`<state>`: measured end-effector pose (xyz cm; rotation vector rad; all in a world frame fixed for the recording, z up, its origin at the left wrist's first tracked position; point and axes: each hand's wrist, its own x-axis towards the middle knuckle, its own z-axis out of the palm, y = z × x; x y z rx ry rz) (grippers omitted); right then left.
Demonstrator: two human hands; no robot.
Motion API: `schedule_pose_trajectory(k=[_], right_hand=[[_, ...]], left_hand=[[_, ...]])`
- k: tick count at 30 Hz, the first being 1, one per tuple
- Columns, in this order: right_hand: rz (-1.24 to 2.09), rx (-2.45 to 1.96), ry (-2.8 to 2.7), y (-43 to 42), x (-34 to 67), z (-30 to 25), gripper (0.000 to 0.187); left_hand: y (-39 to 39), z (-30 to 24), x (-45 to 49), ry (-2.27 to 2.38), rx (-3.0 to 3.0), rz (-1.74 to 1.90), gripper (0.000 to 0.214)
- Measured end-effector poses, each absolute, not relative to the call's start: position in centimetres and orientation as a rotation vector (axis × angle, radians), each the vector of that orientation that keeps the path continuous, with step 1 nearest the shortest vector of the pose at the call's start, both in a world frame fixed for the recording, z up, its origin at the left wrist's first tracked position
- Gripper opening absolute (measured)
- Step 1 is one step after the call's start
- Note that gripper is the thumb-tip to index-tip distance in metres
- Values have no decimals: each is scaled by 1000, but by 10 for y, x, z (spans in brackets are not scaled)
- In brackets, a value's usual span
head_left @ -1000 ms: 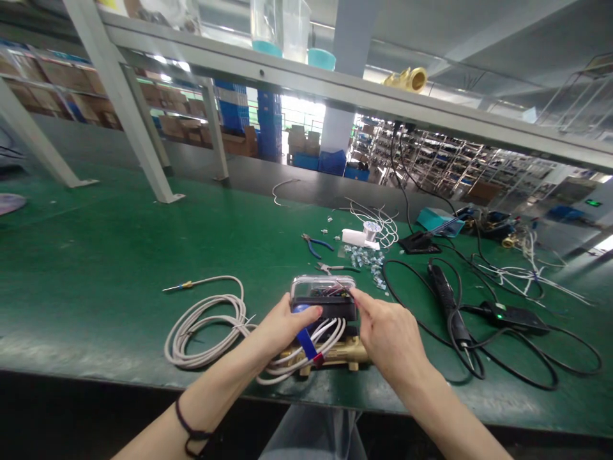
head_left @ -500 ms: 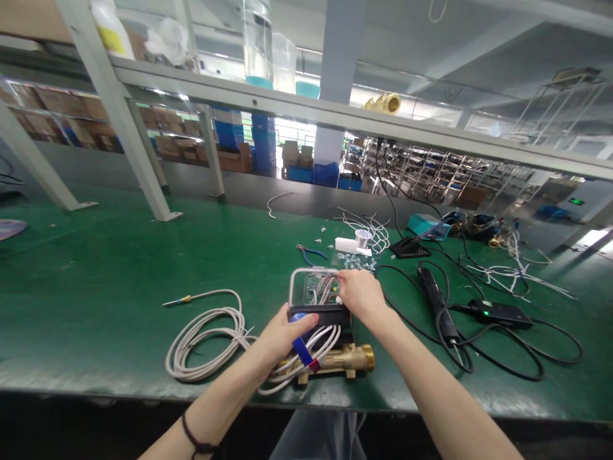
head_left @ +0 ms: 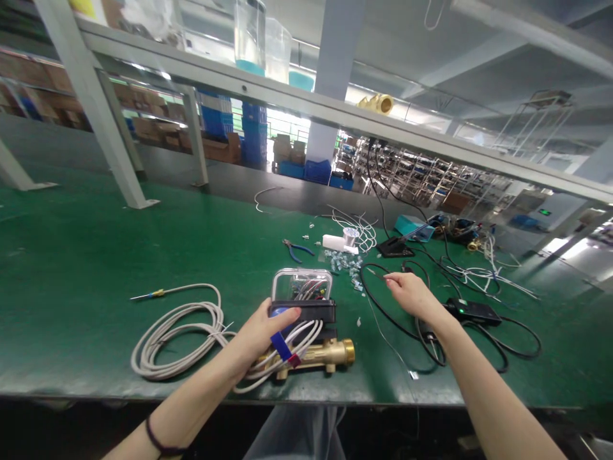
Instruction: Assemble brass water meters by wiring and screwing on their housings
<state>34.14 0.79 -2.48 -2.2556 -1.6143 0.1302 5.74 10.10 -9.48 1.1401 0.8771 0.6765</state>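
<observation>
My left hand (head_left: 268, 326) is closed round the side of a black-based meter housing (head_left: 306, 312), its thumb on the front edge. The housing's clear cover (head_left: 302, 273) stands up behind, with a circuit board and thin wires inside. Below is a brass pipe body (head_left: 330, 352), with grey cables (head_left: 309, 333) and a blue strap (head_left: 281, 345) in front. My right hand (head_left: 414, 295) hovers to the right over black cords, fingers pinched; a thin, dark, slender piece seems to stick out of them, its kind unclear.
A coiled grey cable (head_left: 177, 370) with a metal probe tip lies left. Behind the housing are blue-handled pliers (head_left: 301, 248), small clear pieces (head_left: 342, 260) and a solder spool (head_left: 350, 236). A black soldering iron (head_left: 430, 335) and a power box (head_left: 474, 312) lie right. A shelf beam (head_left: 287, 99) crosses above.
My right hand has left the clear cover and moved right, over the black cords. My left hand keeps its hold on the housing. The camera view has shifted, so the bench appears further left.
</observation>
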Motion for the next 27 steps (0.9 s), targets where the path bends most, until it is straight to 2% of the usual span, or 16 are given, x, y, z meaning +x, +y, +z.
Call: schedule_pose_trajectory(k=[5,9,12,17,23,25,27], right_hand=[[-67,-2497,-1509,-5,358,-62,24],[-206,-2512,-1561,-2,350,-67,17],[-284,-2390,-1693,16,333,-48,18],[-228,-2012,-2056,62,270,2,32],[-201,-1676,-2428,92,193,26,26],[-260,-1647,-2452,92,185,29,23],[-345,-1642,-2404,84,187,34,27]], left_hand=[[100,-93,56,909,1157,683,66],[100,-90,53,941,1195,696,63],[99,-87,53,953,1206,711,60],[91,-76,52,916,1204,747,60],[79,-61,46,817,1300,790,61],[76,-58,42,823,1401,823,65],[73,-56,36,920,1513,888,78]])
